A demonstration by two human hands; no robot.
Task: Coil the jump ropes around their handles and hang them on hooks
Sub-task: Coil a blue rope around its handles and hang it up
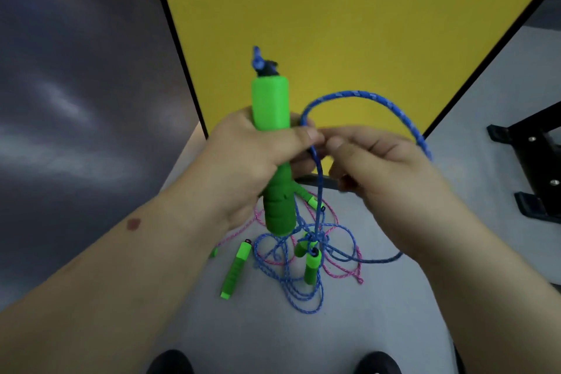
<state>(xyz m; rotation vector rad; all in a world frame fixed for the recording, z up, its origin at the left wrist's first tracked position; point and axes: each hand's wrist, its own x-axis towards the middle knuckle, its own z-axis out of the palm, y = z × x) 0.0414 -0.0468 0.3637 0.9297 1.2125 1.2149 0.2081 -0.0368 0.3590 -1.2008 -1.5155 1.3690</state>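
Left hand [252, 158] grips green handle [271, 106] upright; right hand [379, 167] pinches blue rope [379, 100] beside it.

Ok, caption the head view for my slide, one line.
Left hand grips an upright green handle while right hand pinches the blue rope above tangled ropes.

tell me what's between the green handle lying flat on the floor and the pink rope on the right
In the head view, tangled blue rope and a short green handle lie between the flat handle and the pink rope.
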